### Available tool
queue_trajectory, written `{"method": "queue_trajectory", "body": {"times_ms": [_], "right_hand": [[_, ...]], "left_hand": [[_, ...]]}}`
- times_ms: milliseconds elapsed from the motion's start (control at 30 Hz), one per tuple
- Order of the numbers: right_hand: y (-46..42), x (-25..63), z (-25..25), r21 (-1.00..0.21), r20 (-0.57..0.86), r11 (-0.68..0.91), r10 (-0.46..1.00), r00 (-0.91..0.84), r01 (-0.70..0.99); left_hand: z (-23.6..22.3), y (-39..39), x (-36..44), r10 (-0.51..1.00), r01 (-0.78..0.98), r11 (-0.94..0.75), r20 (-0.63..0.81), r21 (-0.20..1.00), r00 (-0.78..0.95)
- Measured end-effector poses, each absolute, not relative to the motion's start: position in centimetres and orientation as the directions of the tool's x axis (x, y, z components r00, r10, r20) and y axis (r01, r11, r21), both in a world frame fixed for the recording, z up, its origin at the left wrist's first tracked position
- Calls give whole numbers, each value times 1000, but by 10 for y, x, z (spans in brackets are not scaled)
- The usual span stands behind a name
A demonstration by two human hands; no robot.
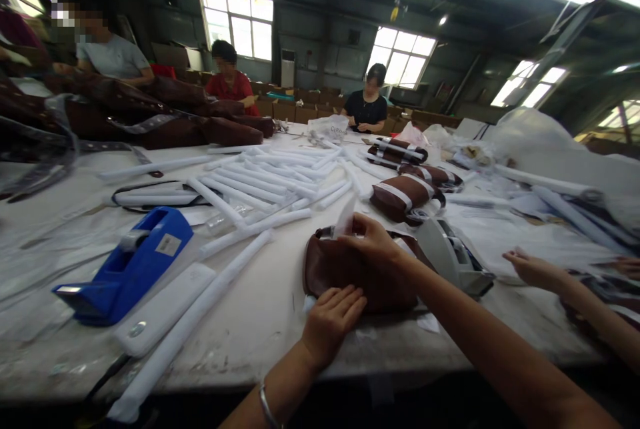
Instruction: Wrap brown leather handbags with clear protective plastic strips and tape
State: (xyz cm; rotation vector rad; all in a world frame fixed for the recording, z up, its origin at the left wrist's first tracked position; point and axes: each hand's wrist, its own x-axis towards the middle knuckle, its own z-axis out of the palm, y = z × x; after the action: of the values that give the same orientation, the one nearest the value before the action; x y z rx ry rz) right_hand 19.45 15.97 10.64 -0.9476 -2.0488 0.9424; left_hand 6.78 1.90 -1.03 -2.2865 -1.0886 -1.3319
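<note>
A dark brown leather bag (380, 282) lies on the white table in front of me. My left hand (336, 315) rests on its front with the fingers lying flat, and a silver bangle is on that wrist. At the bag's top edge, my right hand (371, 237) pinches a thin white sheet (345, 219), which looks like paper or film and stands upright. Something whitish pokes out beside my left fingers; its kind is unclear. A grey tape dispenser (450, 255) stands right behind the bag, partly covered by my right arm.
On the left are a blue tape dispenser (135, 265), a white power bank-like box (165, 309) and many white paper rolls (260, 179). Wrapped brown bags (400, 195) lie behind. A co-worker's hand (535, 269) reaches in at right; several people work across the table.
</note>
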Motion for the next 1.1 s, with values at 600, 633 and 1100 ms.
{"method": "queue_trajectory", "body": {"times_ms": [600,633,1100], "right_hand": [[73,257,44,-339,535,877,477,-697,340],[71,257,40,-312,562,884,468,-682,349],[-15,303,17,-252,502,864,502,-704,436]], "left_hand": [[-9,19,53,524,646,-738,767,194,369],[-9,18,52,532,645,-734,769,211,355],[-10,20,49,564,672,-716,724,190,397]]}}
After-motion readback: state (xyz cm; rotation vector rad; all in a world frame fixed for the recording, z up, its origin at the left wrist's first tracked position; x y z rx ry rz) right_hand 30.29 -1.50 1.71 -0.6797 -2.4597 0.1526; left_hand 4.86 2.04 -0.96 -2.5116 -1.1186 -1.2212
